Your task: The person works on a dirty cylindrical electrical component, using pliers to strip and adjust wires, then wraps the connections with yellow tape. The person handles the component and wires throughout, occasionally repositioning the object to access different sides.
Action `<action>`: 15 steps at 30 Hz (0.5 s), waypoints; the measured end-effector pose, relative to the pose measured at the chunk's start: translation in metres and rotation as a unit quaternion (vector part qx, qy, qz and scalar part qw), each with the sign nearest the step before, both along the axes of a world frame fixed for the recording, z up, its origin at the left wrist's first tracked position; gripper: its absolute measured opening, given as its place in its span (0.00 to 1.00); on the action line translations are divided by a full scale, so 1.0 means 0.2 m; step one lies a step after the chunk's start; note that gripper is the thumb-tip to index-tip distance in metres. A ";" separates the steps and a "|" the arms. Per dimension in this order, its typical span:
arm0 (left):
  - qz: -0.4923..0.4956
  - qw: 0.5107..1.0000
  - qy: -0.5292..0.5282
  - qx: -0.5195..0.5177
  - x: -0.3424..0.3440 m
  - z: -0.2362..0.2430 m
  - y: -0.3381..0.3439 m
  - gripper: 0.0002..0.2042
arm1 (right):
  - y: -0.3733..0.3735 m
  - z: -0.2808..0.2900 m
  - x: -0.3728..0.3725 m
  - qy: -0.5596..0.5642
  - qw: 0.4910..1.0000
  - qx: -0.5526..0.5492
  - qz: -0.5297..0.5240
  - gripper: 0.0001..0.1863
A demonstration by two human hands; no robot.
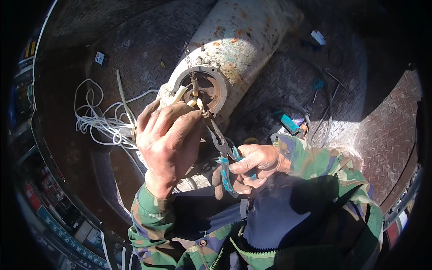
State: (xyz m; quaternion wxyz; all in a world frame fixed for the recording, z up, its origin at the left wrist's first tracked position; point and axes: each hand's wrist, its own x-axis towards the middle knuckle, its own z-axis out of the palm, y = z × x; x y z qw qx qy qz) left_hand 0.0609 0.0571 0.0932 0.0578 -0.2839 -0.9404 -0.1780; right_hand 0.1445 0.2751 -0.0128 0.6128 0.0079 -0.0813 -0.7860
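Observation:
A worn white metal cylinder (245,49) lies on its side, with a round rusty opening (210,90) at its near end and wires (194,83) coming out of it. My left hand (164,144) pinches the pale sleeved wire ends (198,103) at that opening, beside a pale stiff strip (179,93). My right hand (249,168) grips long-nose pliers (223,148) with teal handles; their tips touch the wire ends by my left fingers.
Coiled white cable (101,121) lies left on the tread-plate floor (382,153). A teal plastic object (290,123), dark hoses (328,112) and a small white object (317,37) lie right of the cylinder. A curved metal wall (56,135) rises at left.

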 end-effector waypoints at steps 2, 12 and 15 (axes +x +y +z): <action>-0.002 1.000 0.001 -0.002 0.00 0.01 0.00 0.13 | 0.00 0.00 -0.01 0.008 1.000 0.006 -0.003 0.25; 0.004 1.000 -0.005 0.001 0.00 0.00 -0.01 0.14 | 0.07 -0.05 -0.08 0.055 0.998 0.023 0.033 0.25; -0.002 1.000 -0.006 -0.001 -0.01 0.02 0.01 0.14 | 0.08 -0.04 -0.09 0.053 0.998 0.006 0.034 0.25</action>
